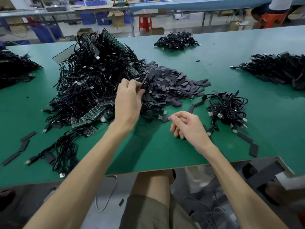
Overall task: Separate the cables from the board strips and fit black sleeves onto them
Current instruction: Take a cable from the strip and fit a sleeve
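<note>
Far left: cable pile [14, 66], cut by frame edge. Blue crates [103, 19] on floor behind table, contents unreadable. Big heap [89, 80]: glossy black cables tangled with green board strips [92, 114], metal USB plugs showing. Left hand [128, 100] at heap edge, fingertips pinching thin held strip [147, 76], blurred. Sleeves [173, 85]: flat matte black rectangles, loose mound right of heap on green table [165, 151]. Right hand [188, 126]: fingers loosely curled, one sleeve at thumb tip, gripped or only touching, can't tell. Small cable bundle [227, 109] beside it. Right pile [277, 68] cropped.
</note>
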`<state>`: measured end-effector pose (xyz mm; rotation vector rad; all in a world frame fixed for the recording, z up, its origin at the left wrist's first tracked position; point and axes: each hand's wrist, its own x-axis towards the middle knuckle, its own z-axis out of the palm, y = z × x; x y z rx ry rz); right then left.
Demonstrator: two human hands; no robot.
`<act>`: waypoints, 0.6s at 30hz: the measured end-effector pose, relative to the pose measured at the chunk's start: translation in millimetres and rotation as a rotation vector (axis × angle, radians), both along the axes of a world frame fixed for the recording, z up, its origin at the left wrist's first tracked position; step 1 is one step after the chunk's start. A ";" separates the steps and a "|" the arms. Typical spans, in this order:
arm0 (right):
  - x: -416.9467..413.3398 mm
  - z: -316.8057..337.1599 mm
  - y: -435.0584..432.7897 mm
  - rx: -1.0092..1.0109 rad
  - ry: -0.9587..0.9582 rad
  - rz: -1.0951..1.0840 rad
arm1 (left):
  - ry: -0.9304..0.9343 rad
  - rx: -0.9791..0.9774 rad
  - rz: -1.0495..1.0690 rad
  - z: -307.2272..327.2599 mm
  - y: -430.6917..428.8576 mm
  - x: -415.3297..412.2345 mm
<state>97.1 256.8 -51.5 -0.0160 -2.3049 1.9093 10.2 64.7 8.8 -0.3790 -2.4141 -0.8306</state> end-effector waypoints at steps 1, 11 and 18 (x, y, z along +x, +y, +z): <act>0.2 0.1 0.1 -0.007 0.006 0.002 | 0.024 0.016 -0.020 -0.9 6.0 9.1; -0.8 2.7 0.2 -0.029 0.043 -0.016 | 0.167 -0.159 -0.273 -30.2 36.5 86.5; -4.8 -2.2 1.8 0.066 0.037 -0.147 | 0.086 -0.182 -0.398 -49.6 41.7 97.8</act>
